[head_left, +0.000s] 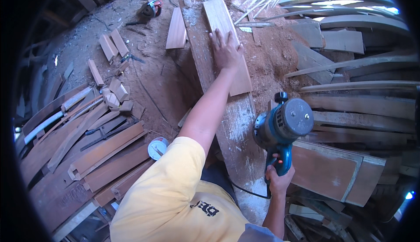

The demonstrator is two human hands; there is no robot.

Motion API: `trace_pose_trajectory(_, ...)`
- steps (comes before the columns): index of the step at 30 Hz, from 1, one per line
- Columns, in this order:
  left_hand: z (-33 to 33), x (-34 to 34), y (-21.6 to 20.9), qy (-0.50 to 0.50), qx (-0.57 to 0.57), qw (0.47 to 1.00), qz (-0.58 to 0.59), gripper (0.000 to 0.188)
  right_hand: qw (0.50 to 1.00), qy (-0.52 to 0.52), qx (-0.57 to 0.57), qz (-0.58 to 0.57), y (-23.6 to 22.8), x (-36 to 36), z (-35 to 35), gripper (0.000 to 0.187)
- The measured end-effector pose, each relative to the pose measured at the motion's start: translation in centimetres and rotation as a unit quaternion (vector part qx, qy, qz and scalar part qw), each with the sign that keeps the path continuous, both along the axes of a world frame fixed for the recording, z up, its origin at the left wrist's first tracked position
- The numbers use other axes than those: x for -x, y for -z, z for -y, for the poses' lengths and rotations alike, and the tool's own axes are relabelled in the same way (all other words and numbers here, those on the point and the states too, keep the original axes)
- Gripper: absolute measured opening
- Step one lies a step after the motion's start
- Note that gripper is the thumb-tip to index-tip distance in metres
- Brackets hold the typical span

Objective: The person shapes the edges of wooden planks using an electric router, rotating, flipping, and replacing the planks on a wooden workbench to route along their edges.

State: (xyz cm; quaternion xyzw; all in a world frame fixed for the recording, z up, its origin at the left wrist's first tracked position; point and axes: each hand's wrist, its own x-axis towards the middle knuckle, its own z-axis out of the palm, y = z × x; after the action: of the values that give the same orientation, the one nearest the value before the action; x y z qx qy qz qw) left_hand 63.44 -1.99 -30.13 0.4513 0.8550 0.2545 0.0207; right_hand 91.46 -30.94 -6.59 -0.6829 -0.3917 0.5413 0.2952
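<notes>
My left hand (227, 53) lies with its fingers spread on a pale wooden board (238, 78). That board rests lengthwise on a long, worn plank bench (239, 130). In my right hand (280, 178) is the rear handle of a teal and grey router (286, 121), with its round motor top facing up and a black knob at its far side. It is to the right of the bench, apart from the board, and its black cord (247, 190) runs back over the bench. The router's bit cannot be seen.
Curved wooden pieces (358, 86) are stacked on the right, near a framed panel (328, 172). Planks (107, 150) pile up on the left beside a white tub (158, 148). A red and black power tool (151, 9) sits on the dusty ground beyond.
</notes>
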Motion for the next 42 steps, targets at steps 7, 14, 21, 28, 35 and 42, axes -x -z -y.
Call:
trace_pose_trajectory(7,-1.1,-1.2,2.6,-0.002,-0.028,1.000,0.013,0.071,0.988,-0.109,-0.103,-0.031,8.3,-2.7,-6.8,0.037)
trace_pose_trajectory(14,2.1,2.8,8.4,0.067,-0.034,0.997,-0.025,0.086,0.970,-0.176,-0.154,-0.068,17.0,-5.1,-12.7,0.032)
trace_pose_trajectory(21,1.2,2.5,11.5,0.077,-0.020,0.996,-0.036,0.082,0.961,-0.218,-0.156,-0.064,22.8,-7.2,-14.7,0.013)
trace_pose_trajectory(28,0.8,2.2,12.2,0.073,-0.034,0.996,-0.031,0.079,0.955,-0.237,-0.140,-0.114,24.6,-5.8,-16.5,0.013)
trace_pose_trajectory(35,0.0,3.0,12.6,0.084,-0.046,0.995,-0.018,0.074,0.955,-0.251,-0.111,-0.111,25.7,-4.6,-18.0,0.015)
trace_pose_trajectory(42,-0.5,4.5,12.9,0.103,-0.024,0.993,-0.044,0.069,0.950,-0.241,-0.086,-0.179,26.5,-0.6,-22.0,0.017)
